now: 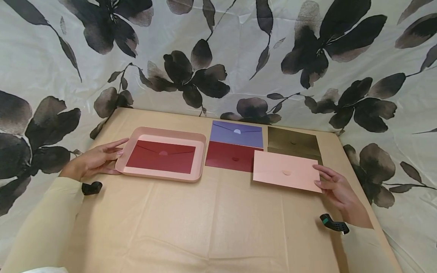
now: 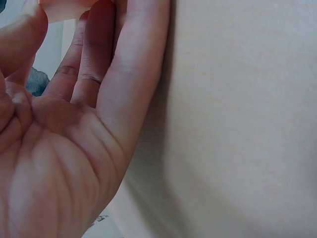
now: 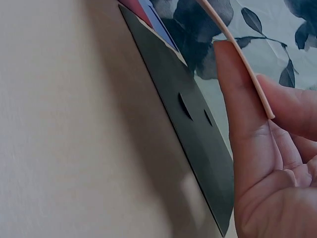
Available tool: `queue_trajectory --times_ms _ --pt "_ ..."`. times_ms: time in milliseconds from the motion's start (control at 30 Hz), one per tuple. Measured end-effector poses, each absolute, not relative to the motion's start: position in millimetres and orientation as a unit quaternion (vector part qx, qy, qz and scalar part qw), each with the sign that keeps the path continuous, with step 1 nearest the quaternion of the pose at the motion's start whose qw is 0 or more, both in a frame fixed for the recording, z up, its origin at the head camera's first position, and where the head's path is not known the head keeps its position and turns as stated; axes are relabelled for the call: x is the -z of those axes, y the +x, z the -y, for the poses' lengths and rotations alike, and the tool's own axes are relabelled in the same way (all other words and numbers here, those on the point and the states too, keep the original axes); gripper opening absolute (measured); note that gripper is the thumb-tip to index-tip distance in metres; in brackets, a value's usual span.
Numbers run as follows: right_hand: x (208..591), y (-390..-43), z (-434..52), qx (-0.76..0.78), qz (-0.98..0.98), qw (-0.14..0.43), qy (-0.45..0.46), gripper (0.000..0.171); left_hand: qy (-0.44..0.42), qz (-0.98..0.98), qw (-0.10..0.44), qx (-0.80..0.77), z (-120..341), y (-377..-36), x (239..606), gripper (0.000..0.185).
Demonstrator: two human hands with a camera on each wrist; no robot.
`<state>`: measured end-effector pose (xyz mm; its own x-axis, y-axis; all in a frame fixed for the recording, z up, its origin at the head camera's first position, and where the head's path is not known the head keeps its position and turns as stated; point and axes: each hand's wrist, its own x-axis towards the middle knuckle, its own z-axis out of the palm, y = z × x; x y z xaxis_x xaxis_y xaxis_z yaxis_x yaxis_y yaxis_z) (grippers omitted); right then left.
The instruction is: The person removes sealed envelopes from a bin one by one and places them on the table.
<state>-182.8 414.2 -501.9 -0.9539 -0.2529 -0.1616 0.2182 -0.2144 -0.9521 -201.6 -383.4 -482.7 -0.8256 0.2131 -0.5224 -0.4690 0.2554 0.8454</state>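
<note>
My right hand [image 1: 336, 187] pinches the right end of a pale pink envelope [image 1: 286, 172] between thumb and fingers. In the right wrist view the envelope [image 3: 242, 62] appears edge-on, raised over the table. Below it lie olive-green envelopes [image 1: 293, 140], partly covered in the head view. At the left, my left hand [image 1: 99, 157] grips the left rim of a pink tray [image 1: 160, 133], thumb at the near side. A dark red envelope [image 1: 160, 156] lies flat inside the tray. The left wrist view shows mostly my palm [image 2: 54, 163], with a bit of tray at the top.
A blue-violet envelope [image 1: 235, 132] lies at the table's back edge, with another dark red envelope [image 1: 228, 157] in front of it. The pink envelope overlaps that red one's right end. Floral cloth [image 1: 239, 57] hangs behind the tan table [image 1: 205, 223].
</note>
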Motion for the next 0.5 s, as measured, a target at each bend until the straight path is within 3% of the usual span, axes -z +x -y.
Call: queue_trajectory --times_ms 500 --pt "503 -179 -439 0.79 -0.595 0.144 0.008 0.056 -0.094 -0.748 0.28 -0.595 381 -201 482 0.076"
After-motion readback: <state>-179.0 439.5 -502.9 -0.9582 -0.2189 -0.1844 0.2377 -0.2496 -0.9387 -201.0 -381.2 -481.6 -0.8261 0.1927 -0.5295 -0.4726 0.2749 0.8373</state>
